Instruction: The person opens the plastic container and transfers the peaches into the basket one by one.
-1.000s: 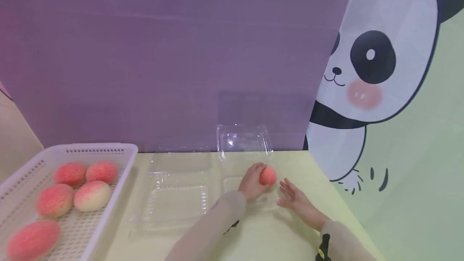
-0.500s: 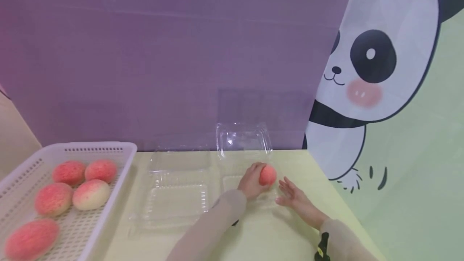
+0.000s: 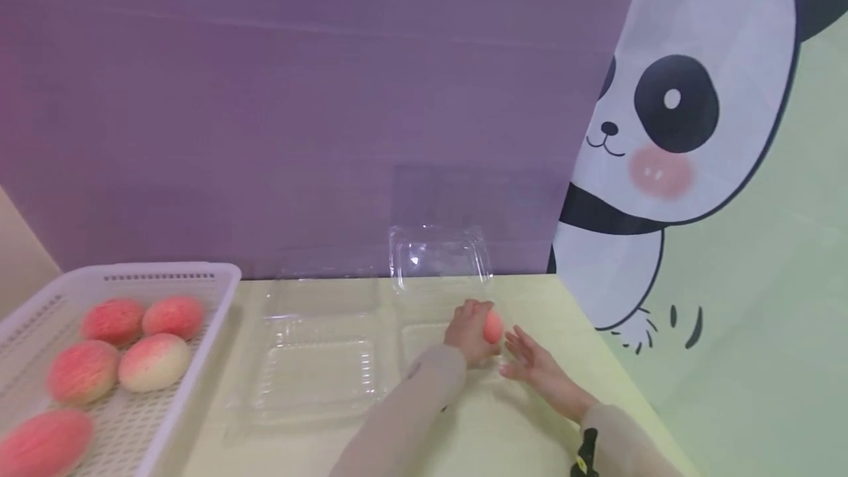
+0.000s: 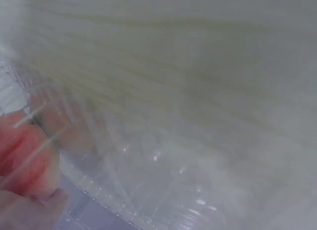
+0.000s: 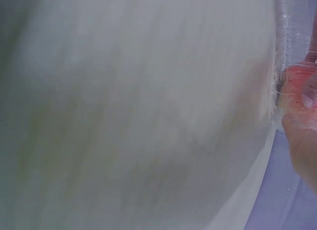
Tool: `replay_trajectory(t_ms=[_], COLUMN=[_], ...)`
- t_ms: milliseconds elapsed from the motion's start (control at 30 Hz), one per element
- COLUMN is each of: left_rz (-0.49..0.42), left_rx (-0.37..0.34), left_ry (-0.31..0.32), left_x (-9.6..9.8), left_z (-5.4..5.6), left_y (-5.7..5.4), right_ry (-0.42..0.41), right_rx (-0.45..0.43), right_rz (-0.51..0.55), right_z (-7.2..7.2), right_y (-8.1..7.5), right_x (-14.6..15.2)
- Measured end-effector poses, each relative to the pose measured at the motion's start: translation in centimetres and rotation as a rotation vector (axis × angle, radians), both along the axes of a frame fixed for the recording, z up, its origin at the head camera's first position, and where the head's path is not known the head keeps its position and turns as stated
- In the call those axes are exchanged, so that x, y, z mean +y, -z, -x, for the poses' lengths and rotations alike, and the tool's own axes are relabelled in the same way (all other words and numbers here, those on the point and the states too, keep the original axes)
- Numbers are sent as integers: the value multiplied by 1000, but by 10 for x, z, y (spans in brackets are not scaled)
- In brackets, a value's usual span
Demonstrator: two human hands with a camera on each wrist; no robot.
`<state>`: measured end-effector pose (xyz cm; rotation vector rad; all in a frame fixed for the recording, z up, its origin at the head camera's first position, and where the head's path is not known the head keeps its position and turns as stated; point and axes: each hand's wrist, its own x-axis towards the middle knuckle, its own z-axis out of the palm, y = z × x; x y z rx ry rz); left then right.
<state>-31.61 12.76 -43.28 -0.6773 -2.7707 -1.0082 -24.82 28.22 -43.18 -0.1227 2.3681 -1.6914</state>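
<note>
My left hand grips a round pink bun inside or just above the base of the right-hand clear plastic container. In the left wrist view the bun shows a creased pink top, with the left thumb against it. The container's clear lid stands raised at the back. My right hand is at the container's right side, fingers extended; whether it touches the wall is unclear. Through the clear plastic, the right wrist view shows the bun at its right edge.
A second clear container lies open to the left. At the far left is a white perforated basket with several pink-topped buns. A purple wall rises behind the pale table; a panda-print panel stands right.
My left hand has moved slightly right over the bun and now hides more of it. The right hand stays nearly still. The head view has shifted slightly.
</note>
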Motion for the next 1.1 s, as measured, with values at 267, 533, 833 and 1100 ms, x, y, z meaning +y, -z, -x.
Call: replay_trajectory(t_ms=[267,533,833,1100], left_rz=[-7,-36,-117,-111], left_rx=[7,-36,-106,-75], left_ry=[-7,6,25,57], left_x=[1,1,1,1], left_z=[5,2,0,-2], left_y=[-1,-1,-4,-14], right_ry=[-8,-1,2,21], right_rx=[-7,-3,-4,-8], right_rz=[5,10,13,11], right_z=[0,1,0,-1], right_y=[-2,1,0,-2], right_x=[0,0,-3,-3])
